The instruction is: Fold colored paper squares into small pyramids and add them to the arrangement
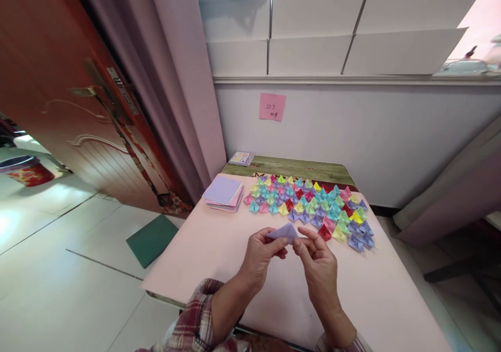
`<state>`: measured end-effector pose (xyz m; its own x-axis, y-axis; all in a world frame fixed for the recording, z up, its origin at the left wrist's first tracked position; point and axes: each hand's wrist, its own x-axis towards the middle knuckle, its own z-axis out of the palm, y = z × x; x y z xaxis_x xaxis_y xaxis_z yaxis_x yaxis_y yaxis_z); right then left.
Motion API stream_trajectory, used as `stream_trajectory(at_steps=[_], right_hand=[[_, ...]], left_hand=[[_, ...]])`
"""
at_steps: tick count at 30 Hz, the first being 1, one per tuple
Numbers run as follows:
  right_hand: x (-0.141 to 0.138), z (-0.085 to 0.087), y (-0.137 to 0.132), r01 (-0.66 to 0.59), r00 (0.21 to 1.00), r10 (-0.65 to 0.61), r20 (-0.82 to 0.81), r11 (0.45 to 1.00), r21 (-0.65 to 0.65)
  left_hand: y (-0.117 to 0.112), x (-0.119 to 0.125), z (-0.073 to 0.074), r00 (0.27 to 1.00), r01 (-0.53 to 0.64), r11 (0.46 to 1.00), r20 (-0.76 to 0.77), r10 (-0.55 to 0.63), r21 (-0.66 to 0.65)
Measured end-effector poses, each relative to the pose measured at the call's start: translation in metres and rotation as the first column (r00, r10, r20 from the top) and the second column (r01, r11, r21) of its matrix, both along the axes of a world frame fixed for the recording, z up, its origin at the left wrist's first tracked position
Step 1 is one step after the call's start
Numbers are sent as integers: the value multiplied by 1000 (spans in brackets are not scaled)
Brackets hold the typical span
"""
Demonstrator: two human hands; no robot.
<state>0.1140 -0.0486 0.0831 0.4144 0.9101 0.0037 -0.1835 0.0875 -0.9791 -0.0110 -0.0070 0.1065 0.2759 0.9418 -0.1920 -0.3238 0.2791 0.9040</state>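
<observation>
Between my two hands, above the pink-covered table, is a partly folded sheet of lilac origami paper (285, 232). My left hand (261, 253) pinches its left side, the thumb lying along the lower edge. At the right corner, the thumb and fingers of my right hand (315, 255) close on the paper. Beyond my hands, several small folded paper pieces (309, 206) in many colours lie in rows. To the left sits a stack of square paper sheets (224, 191) with a lilac one on top.
The table (203, 258) stands against a white wall, where a pink note (273, 106) is stuck. A small packet (242, 157) rests at the table's back left corner. On the floor to the left are a green board (152, 239) and a red bucket (29, 172), near a brown door (78, 101).
</observation>
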Motion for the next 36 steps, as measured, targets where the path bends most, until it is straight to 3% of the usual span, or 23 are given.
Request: stream_trajectory(at_steps=[5, 7, 11, 16, 25, 31, 36], right_hand=[[27, 3, 0, -208, 974, 213, 80, 976, -65], [36, 3, 0, -239, 966, 246, 81, 967, -92], [47, -2, -5, -247, 967, 252, 45, 964, -102], [58, -8, -17, -304, 950, 311, 25, 939, -162], [72, -9, -31, -310, 950, 309, -40, 926, -217], [72, -12, -31, -243, 970, 243, -28, 949, -202], [79, -20, -39, -173, 985, 175, -2, 969, -177]], left_hand=[[-3, 4, -1, 962, 178, 980, -224, -155, 87], [-5, 7, -2, 955, 204, 975, -235, -179, 86], [-9, 16, -3, 970, 169, 980, -197, -146, 108], [-13, 29, -4, 965, 97, 985, -255, -58, 144], [-17, 43, -5, 963, 169, 975, -234, -133, 144], [-19, 50, -18, 982, 140, 986, -137, -127, 87], [-31, 57, -33, 948, 288, 957, -133, -288, -13]])
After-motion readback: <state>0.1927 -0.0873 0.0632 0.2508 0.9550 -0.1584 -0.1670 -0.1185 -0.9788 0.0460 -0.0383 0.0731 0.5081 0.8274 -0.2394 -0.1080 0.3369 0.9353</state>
